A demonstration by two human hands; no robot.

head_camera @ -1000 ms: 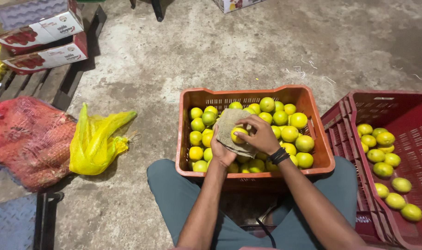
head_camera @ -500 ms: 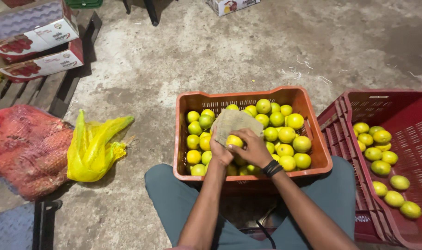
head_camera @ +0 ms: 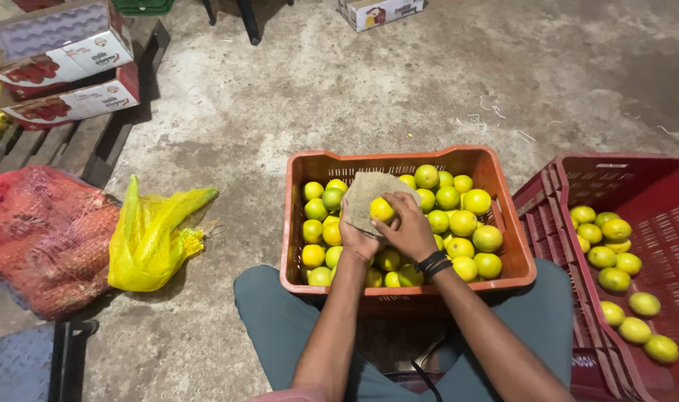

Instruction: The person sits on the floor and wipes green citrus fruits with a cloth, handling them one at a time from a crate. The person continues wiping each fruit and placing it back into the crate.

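Observation:
An orange plastic crate [head_camera: 495, 195] full of several yellow-green citrus fruits sits on the floor against my knees. Over it my left hand [head_camera: 356, 240] holds a greyish-tan cloth [head_camera: 365, 190] from below. My right hand [head_camera: 408, 225] presses one yellow fruit [head_camera: 381, 210] against that cloth, fingers curled round it. A dark band circles my right wrist.
A red crate [head_camera: 615, 177] at the right holds several more fruits. Left of me lie a yellow mesh bag [head_camera: 152, 234] and a red mesh sack [head_camera: 38, 234]. Stacked cardboard boxes [head_camera: 64, 56] stand on a pallet at the top left. The floor is rough concrete.
Both hands have stayed over the orange crate; the fruit and cloth shifted a little in my grip as they rubbed together. The view has tilted slightly.

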